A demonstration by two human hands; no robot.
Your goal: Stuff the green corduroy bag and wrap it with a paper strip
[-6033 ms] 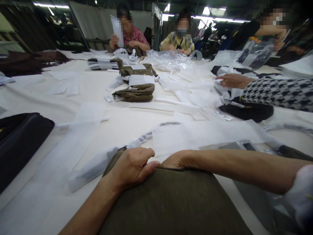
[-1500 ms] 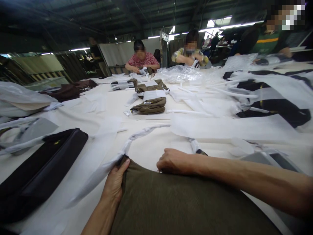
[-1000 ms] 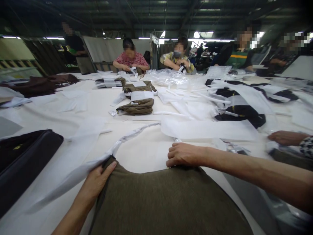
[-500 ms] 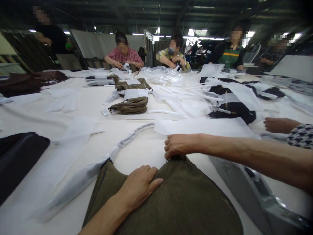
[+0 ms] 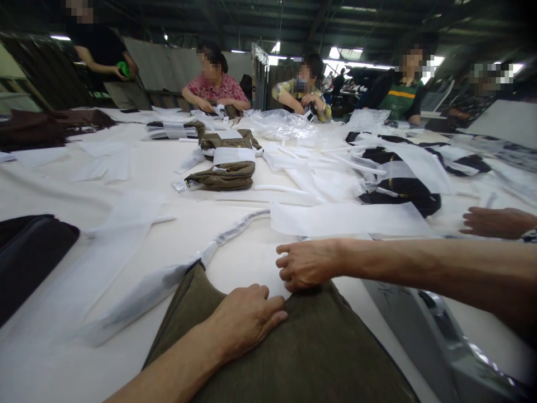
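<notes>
An olive-brown corduroy bag lies in front of me, its curved opening facing away. From its left corner runs a strap wrapped in thin white material, looping over the table. My left hand is on the bag by the opening, fingers bent over the edge and thumb on the front panel. Over the bag's right top corner is my right hand, its fingers curled at the edge and the index finger slightly raised. The right fingertips and that corner are partly hidden.
Beyond lie a white sheet, wrapped olive bags and black bags. A dark bag is at left, a grey device at right. A co-worker's hand reaches in from the right; several people stand across the table.
My right hand has lowered slightly with the bag's right corner, and its index finger has lifted. My left hand has shifted slightly right. The co-worker's hand at right has opened out.
</notes>
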